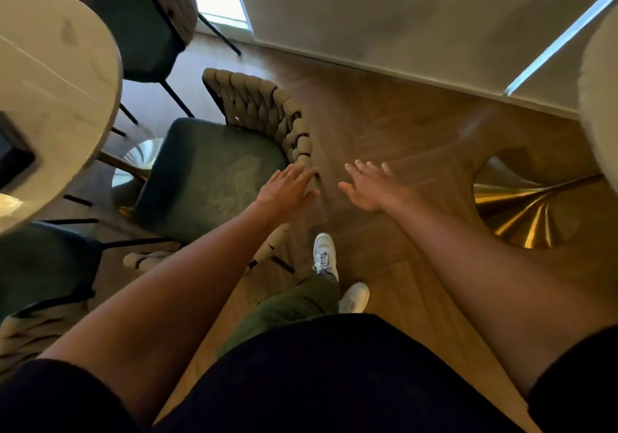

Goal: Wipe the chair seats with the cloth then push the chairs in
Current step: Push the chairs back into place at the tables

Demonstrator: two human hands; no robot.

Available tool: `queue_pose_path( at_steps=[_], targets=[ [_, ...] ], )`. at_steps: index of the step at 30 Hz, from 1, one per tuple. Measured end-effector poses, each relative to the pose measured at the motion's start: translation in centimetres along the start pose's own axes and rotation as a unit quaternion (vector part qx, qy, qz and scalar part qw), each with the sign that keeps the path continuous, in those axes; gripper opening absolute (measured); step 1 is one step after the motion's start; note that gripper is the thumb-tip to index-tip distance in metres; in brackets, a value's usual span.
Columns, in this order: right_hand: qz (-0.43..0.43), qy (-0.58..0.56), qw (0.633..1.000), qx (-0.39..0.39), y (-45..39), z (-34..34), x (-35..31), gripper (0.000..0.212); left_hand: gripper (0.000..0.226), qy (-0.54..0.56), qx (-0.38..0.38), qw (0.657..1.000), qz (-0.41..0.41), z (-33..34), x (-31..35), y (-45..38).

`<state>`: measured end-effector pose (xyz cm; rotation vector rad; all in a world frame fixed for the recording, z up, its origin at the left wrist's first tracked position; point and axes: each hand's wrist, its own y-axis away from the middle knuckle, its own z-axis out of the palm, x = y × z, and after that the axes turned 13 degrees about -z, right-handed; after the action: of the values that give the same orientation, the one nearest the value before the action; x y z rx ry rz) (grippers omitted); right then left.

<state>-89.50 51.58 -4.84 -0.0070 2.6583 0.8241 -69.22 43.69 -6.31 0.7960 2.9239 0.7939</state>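
A chair with a dark green seat (207,178) and a woven beige backrest (277,111) stands partly out from the round marble table (57,98). My left hand (287,190) lies with straight fingers against the near end of that backrest. My right hand (371,185) hovers open over the wooden floor just right of the chair, touching nothing. No cloth is in view. A second green chair (140,28) stands at the far side of the table. A third one (40,272) sits at the near left, tucked under the table edge.
A gold cone-shaped table base (521,212) stands on the floor at the right, under a pale tabletop edge (602,98). A dark object (13,151) lies on the marble table. A wall (401,14) runs along the far side. My white shoes (326,255) stand on the herringbone floor.
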Motion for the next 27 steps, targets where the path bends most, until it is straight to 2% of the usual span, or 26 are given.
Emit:
queue_pose_path(
  at_steps=[14,23,27],
  targets=[
    [-0.038,0.084,0.994,-0.055,-10.9,-13.1,6.5,0.066,0.063,0.114,0.036,0.988,-0.095,-6.1,-0.1,-13.1],
    [-0.13,0.133,0.98,-0.065,-20.4,-20.2,11.1,0.068,0.066,0.119,0.039,0.977,-0.17,-10.2,0.6,-21.5],
    [-0.179,0.166,0.968,-0.067,-25.5,-24.7,13.5,0.068,0.067,0.148,0.051,0.959,-0.235,-12.8,1.5,-25.3]
  ],
)
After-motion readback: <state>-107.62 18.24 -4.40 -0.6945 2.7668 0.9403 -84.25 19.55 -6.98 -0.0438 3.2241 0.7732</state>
